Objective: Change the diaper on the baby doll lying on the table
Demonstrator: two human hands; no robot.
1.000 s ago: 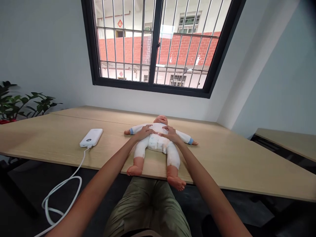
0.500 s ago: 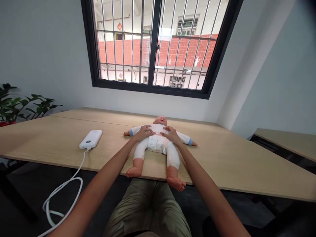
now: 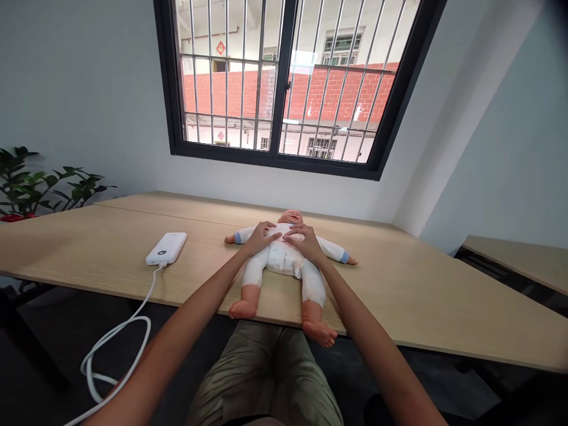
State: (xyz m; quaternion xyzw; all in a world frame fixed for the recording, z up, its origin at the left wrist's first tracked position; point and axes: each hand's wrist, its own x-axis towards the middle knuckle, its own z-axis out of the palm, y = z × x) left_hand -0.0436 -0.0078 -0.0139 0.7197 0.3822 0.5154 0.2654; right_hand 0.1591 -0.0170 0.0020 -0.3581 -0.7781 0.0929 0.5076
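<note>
In the head view, the left hand (image 3: 265, 238) and the right hand (image 3: 306, 242) lie flat on the chest of a baby doll (image 3: 284, 257) — fingers spread wide, nothing gripped, the fingertips almost meeting in the middle. The doll lies on its back on a wooden table (image 3: 399, 290), at 12 o'clock from the person, head to 12 and feet to 6, close to the table edge. At the doll's 9 o'clock sits a white power bank (image 3: 166, 248), its white cable (image 3: 116, 338) hanging down over the edge — a potted plant (image 3: 39, 189) stands farther off at 10 o'clock, and a barred window (image 3: 284, 59) is at 12 o'clock
</note>
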